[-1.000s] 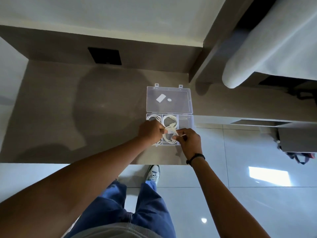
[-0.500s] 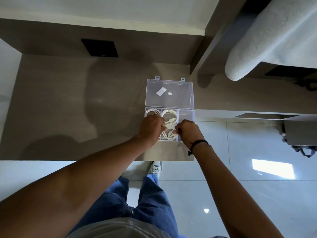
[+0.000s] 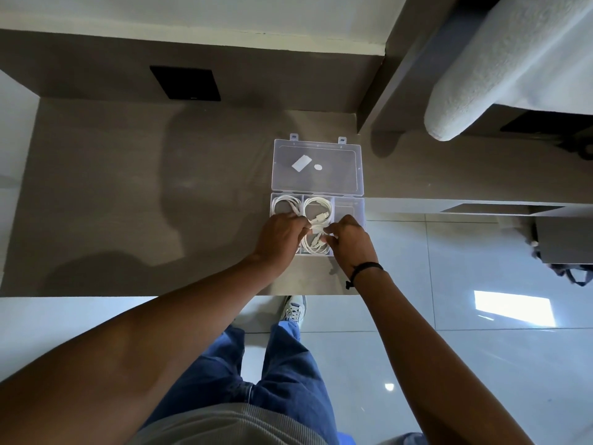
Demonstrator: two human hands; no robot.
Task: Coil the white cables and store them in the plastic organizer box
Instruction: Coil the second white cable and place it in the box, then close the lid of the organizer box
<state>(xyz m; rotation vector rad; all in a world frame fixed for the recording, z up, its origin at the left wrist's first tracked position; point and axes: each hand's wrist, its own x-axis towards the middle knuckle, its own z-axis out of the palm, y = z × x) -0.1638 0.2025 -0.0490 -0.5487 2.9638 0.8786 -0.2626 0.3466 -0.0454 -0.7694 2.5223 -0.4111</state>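
A clear plastic organizer box (image 3: 349, 207) sits near the front right corner of a grey-brown desk (image 3: 128, 194), its right wall almost flush with the desk's right edge and a narrow strip of bare top between its front wall and the front edge; the broad left part of the desk lies open, while the back edge meets a low wall bearing a black panel (image 3: 185, 83). The box's lid (image 3: 316, 165) is folded flat toward the back edge, 2 white stickers showing on it. White cables lie coiled in the compartments: 1 coil (image 3: 284, 203) in the back left compartment, 1 coil (image 3: 317, 208) in the back middle, and a third coil (image 3: 316, 247) in the front middle compartment, between the 2 hands. The left hand (image 3: 282, 239) covers the box's front left part, fingers curled and pinching a strand of the third coil; the right hand (image 3: 351, 242), a black band (image 3: 365, 268) at its wrist, hangs over the front right part, fingertips (image 3: 329, 231) closed on the same coil (the exact grip is partly hidden). The back right compartment looks bare. A white padded shape (image 3: 500, 65) juts in beyond the desk's right edge; pale floor tiles (image 3: 465, 348) and a shoe (image 3: 293, 308) show below the front edge.
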